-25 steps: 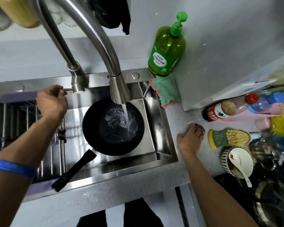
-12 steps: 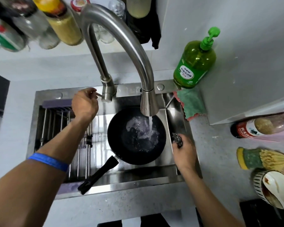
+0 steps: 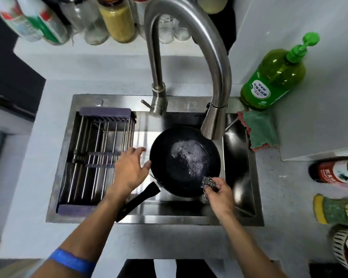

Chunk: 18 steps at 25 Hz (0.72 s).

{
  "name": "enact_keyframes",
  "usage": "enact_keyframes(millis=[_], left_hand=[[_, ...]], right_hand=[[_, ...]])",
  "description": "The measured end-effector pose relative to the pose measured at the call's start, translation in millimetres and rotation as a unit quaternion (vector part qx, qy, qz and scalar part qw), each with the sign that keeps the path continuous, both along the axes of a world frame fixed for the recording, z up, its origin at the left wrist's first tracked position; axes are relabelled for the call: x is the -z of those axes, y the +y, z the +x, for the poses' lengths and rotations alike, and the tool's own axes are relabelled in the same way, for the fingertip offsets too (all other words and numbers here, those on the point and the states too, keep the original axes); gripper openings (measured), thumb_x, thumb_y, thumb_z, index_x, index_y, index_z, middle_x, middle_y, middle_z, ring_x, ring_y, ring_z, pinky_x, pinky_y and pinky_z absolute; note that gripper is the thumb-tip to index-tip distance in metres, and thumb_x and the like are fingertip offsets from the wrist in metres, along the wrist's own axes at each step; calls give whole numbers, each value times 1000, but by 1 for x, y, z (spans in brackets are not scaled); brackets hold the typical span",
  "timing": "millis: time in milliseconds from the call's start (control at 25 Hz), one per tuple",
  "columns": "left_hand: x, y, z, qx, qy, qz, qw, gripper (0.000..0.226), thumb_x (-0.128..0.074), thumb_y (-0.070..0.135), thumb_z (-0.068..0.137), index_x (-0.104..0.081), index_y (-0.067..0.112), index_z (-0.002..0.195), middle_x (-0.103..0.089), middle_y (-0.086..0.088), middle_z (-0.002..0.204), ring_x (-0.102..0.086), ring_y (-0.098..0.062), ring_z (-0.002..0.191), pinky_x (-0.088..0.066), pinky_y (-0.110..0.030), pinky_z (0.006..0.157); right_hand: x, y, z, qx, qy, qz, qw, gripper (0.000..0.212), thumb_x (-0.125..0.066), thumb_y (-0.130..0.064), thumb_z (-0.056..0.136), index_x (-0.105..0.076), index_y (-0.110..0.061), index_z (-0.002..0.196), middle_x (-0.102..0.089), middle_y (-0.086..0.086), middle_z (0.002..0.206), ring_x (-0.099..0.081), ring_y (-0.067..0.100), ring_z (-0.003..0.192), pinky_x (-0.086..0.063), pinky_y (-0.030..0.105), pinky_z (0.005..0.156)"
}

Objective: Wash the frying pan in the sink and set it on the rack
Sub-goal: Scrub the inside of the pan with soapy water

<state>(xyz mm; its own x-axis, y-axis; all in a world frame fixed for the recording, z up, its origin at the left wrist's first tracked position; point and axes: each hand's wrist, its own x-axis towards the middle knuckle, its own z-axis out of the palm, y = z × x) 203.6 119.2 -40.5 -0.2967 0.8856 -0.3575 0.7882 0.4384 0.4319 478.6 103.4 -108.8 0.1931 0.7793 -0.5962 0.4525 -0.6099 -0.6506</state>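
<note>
The frying pan (image 3: 185, 161) is seen in the sink (image 3: 247, 209). The left hand (image 3: 130, 169) is spread beside its rim; a steel scourer (image 3: 207, 182) is pinched by the right hand (image 3: 219, 195). The soap bottle (image 3: 273, 77) label is unreadable.

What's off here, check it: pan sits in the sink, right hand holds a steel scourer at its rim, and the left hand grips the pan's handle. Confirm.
One thing is wrong: the left hand does not grip the handle. In the head view its fingers are spread open beside the rim of the pan, above the handle. The pan does sit in the sink, and the right hand holds the scourer at its rim.
</note>
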Motion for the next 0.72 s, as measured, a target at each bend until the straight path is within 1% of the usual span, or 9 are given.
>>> enact_keyframes(millis=[80,160,240,320,400,480,560,640,720], left_hand=[[24,-22,-10,31,-15,-211,977,69,-65,58,80,-49,20,135,-61,-8,126,-58,-28,114,-49,-41,95],[50,-44,5,128,27,-282,950,70,-61,58,83,-41,20,138,-61,-5,125,-58,-25,114,-48,-37,94],[82,-56,24,175,80,-253,948,61,-52,52,91,-35,14,136,-61,-6,120,-60,-26,109,-48,-36,88],[105,-55,27,148,107,-223,958,51,-47,47,95,-36,12,131,-63,-6,112,-62,-26,103,-48,-35,82],[113,-56,24,122,100,-224,962,44,-44,45,98,-40,13,127,-65,-5,107,-64,-26,98,-49,-36,80],[117,-60,24,124,117,-217,961,41,-41,40,101,-38,13,131,-66,-3,104,-65,-24,93,-51,-35,75],[127,-62,26,145,118,-205,961,48,-45,40,100,-31,13,137,-64,-3,106,-65,-22,94,-52,-34,75],[133,-64,27,127,114,-209,963,50,-48,40,98,-30,15,138,-63,-2,109,-64,-22,98,-51,-34,76],[130,-62,27,111,113,-207,965,41,-49,32,99,-33,17,133,-64,-1,108,-65,-22,98,-50,-33,74]], right_hand=[[12,9,-16,-69,-62,33,995,28,-73,-20,87,-72,-34,111,-70,0,103,-65,17,89,-55,32,87],[32,34,-35,-130,-131,102,978,32,-72,-15,88,-74,-28,118,-67,3,108,-59,22,101,-50,31,91],[68,63,-46,-241,-221,118,938,33,-67,-6,89,-73,-21,119,-67,3,119,-56,26,108,-48,33,93],[106,65,-51,-339,-315,27,886,36,-61,-6,89,-70,-17,123,-65,7,125,-57,31,114,-49,36,96],[118,32,-71,-408,-230,-66,881,47,-58,-15,93,-56,-13,139,-52,11,145,-46,33,135,-38,34,111],[125,26,-106,-447,-77,-39,890,61,-52,-21,100,-30,-11,156,-14,6,168,-14,26,154,-10,27,123],[147,73,-119,-452,-38,-13,891,64,-47,-28,104,-18,-17,160,9,0,169,3,21,156,3,27,122],[157,113,-94,-430,-149,-29,890,62,-38,-41,106,-17,-22,161,12,1,168,3,26,155,-1,39,126],[147,93,-66,-485,-266,-57,831,67,-19,-53,102,-19,-19,160,3,5,169,-3,31,154,-3,44,126]])
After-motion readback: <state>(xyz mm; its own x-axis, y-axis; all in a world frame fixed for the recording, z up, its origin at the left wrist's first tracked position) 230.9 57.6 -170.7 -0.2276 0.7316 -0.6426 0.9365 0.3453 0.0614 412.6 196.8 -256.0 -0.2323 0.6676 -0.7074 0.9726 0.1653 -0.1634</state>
